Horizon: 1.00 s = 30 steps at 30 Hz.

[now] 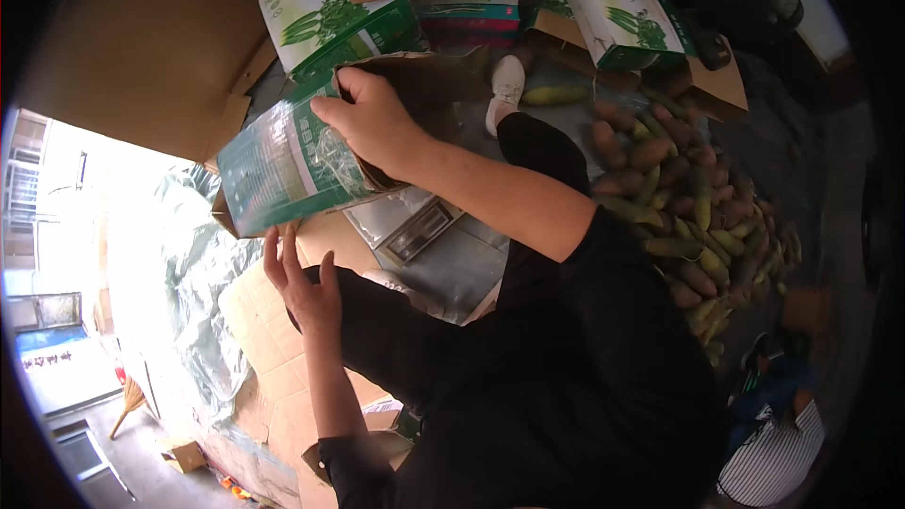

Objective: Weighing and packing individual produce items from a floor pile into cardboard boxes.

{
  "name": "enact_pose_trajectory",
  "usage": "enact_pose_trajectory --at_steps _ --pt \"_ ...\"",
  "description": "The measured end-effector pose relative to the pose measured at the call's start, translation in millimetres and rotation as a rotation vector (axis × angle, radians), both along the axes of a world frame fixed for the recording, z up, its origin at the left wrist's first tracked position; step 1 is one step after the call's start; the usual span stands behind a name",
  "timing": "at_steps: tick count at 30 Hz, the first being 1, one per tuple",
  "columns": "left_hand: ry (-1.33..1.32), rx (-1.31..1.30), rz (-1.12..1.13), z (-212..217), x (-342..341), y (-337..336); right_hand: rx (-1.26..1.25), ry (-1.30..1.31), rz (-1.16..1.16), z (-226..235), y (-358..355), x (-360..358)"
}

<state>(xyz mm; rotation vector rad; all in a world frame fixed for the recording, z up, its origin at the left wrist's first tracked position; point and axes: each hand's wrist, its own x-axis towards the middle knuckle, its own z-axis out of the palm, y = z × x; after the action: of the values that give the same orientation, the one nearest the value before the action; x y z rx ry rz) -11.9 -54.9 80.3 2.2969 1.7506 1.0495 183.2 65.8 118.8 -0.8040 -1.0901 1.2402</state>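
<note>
While the right hand [375,123] pinches the carton [269,165] by its open rim, the carton tilted beyond the left knee [363,306], the left hand [309,294] spread just below its lower end, contact hard to tell, vegetables [698,226] heaped to the right, printed boxes [335,19] beyond.

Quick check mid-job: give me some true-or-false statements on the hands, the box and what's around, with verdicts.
1. The right hand grips the green box. True.
2. The left hand is clenched in a fist. False: its fingers are spread, near the box's lower edge.
3. The vegetable pile lies on the picture's right side. True.
4. The broom lies on the vegetables. False: it is at the lower left.
5. The person's sleeves are black. True.
</note>
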Motion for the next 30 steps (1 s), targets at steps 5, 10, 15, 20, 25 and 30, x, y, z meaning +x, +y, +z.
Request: enact_pose_trajectory --at_steps 5,10,15,20,25,30 --pt "0.073 0.136 0.015 22 27 12 0.125 -0.249 -0.087 3 12 -7" --pt "-0.122 -0.116 0.012 13 26 14 0.209 -0.569 0.029 22 9 -25" --pt "-0.391 -0.478 0.149 -21 6 11 0.215 -0.689 0.183 -36 0 -39" --pt "-0.575 -0.482 0.13 -38 -20 19 0.051 -1.055 0.215 -73 -19 -18" --pt "-0.553 -0.462 0.122 -33 -24 22 0.3 -1.207 -0.072 -105 -23 -6" --pt "-0.289 -0.317 0.27 -26 -13 18 0.297 -1.383 -0.103 -122 -26 17"
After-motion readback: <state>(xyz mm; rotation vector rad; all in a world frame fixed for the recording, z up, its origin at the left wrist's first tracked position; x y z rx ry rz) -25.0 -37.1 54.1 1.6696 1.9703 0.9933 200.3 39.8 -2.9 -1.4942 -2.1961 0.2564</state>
